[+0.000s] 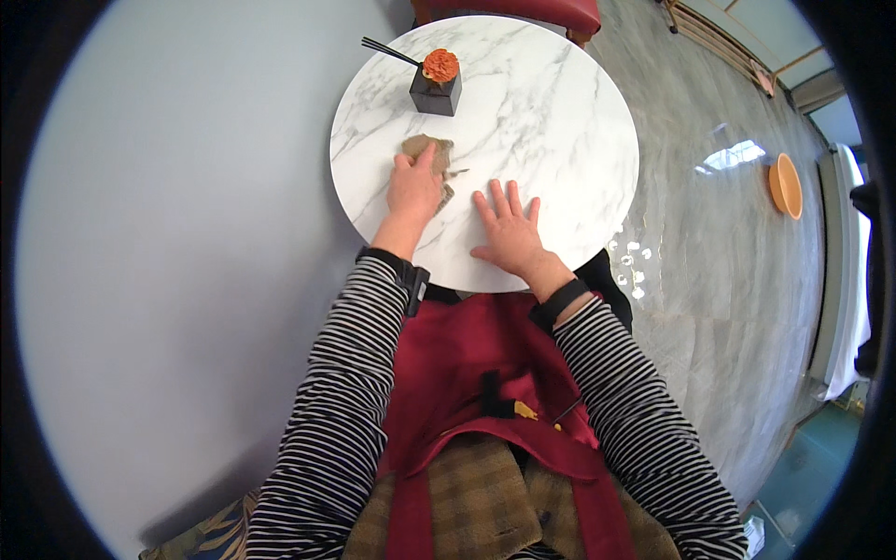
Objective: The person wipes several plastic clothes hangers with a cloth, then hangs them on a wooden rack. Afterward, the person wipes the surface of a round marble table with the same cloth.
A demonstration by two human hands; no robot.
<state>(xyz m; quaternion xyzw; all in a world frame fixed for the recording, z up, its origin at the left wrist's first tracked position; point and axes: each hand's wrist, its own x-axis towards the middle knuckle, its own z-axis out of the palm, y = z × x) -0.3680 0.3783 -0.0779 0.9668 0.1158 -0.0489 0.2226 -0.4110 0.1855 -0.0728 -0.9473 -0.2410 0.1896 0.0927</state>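
Note:
A round white marble-patterned table top (567,126) lies before me. My left hand (416,185) grips a crumpled brown cloth (437,155) and presses it on the left part of the table. Part of the cloth sticks out to the right of the fingers. My right hand (511,227) rests flat near the front edge, fingers spread, holding nothing. Beyond the cloth stands a black square diffuser vase (435,98) with an orange flower (441,65) on top and black reed sticks (390,51) leaning left.
A pale wall (196,210) runs close along the left. A red padded chair (518,10) stands behind the table's far edge. On the shiny grey floor (707,266) to the right is an orange plastic basin (785,186). A wooden-framed rack (728,49) stands at the upper right.

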